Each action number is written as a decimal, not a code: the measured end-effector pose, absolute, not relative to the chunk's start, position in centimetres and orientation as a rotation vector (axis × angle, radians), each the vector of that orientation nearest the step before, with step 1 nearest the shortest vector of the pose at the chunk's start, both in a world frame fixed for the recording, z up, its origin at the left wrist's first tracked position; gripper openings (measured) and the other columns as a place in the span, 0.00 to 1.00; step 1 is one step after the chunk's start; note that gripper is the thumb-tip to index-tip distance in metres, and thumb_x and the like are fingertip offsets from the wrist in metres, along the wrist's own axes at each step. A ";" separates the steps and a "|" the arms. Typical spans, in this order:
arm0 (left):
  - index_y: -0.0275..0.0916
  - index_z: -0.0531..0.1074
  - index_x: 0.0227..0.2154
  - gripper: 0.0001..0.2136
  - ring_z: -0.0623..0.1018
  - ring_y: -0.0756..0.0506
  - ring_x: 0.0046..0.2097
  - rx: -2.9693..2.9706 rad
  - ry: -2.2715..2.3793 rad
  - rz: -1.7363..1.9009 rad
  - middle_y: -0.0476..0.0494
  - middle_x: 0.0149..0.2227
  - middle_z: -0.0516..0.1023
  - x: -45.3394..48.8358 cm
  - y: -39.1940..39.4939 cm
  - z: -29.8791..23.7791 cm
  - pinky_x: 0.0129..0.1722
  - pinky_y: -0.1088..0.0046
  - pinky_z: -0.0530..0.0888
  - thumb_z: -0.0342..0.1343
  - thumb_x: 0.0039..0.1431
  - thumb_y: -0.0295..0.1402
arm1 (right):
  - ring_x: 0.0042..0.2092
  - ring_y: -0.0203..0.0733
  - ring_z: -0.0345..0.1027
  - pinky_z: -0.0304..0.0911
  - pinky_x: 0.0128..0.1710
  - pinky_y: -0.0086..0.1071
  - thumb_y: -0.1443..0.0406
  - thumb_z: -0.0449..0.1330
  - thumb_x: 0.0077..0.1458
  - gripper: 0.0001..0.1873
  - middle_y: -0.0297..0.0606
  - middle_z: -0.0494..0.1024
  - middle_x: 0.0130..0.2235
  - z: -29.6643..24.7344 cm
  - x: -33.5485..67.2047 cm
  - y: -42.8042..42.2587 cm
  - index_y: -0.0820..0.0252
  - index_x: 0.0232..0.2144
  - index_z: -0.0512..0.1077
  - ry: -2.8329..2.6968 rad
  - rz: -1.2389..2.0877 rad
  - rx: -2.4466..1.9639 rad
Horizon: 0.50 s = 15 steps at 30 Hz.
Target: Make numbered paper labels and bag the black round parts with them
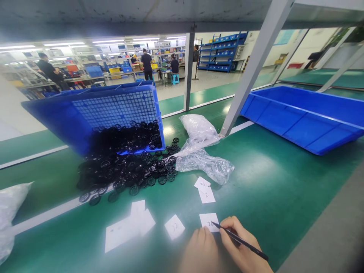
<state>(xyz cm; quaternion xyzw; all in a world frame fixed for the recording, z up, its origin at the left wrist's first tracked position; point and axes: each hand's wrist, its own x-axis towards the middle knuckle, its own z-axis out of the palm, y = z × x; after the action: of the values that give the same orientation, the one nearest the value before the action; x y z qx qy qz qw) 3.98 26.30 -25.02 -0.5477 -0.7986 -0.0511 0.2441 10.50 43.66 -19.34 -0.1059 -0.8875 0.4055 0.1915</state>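
My right hand point(241, 242) is closed around a black pen point(247, 244), its tip on a small white paper slip point(206, 219) with a number written on it. My left hand point(201, 250), somewhat blurred, rests its fingertips at the lower edge of that slip, fingers lying side by side. To the left lies another slip point(174, 227) marked 22. Farther up, two overlapping slips point(207, 195) show an 8 and a 2. Several white papers point(122, 231) overlap at the left, bright with glare.
A tipped blue crate point(54, 117) spills many black ring-shaped parts point(125, 167) onto the green table point(273, 212). Beside it lies a clear plastic bag point(204, 163). A blue tray point(298, 121) sits at right, behind a slanted grey post point(253, 68). Several people are in the background.
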 end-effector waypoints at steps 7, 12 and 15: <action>0.32 0.76 0.50 0.19 0.77 0.37 0.49 -1.501 -2.160 -0.172 0.31 0.50 0.79 4.0 26.4 -25.1 0.48 0.62 0.76 0.45 0.61 0.24 | 0.25 0.34 0.67 0.65 0.26 0.24 0.58 0.51 0.67 0.10 0.25 0.71 0.26 -19.4 10.1 43.5 0.51 0.32 0.64 -2.522 1.177 -0.290; 0.31 0.76 0.47 0.17 0.78 0.41 0.43 -1.503 -2.181 -0.198 0.34 0.46 0.81 3.8 26.7 -24.1 0.40 0.67 0.76 0.43 0.64 0.25 | 0.27 0.34 0.72 0.68 0.27 0.23 0.61 0.53 0.66 0.05 0.27 0.75 0.29 -19.3 10.6 43.7 0.51 0.37 0.67 -2.397 1.078 -0.275; 0.31 0.76 0.43 0.15 0.77 0.45 0.34 -1.543 -2.237 -0.201 0.36 0.42 0.81 3.4 26.9 -22.9 0.32 0.72 0.74 0.43 0.66 0.26 | 0.33 0.37 0.76 0.72 0.33 0.25 0.63 0.53 0.67 0.07 0.32 0.78 0.36 -19.1 11.1 43.8 0.50 0.45 0.68 -2.365 0.966 -0.137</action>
<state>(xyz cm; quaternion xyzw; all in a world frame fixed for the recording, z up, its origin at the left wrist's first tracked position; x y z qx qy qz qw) 3.36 26.91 -22.86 -0.5538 -0.8033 -0.0723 0.2068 11.05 43.84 -19.11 -0.0513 -0.8854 0.3616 0.2877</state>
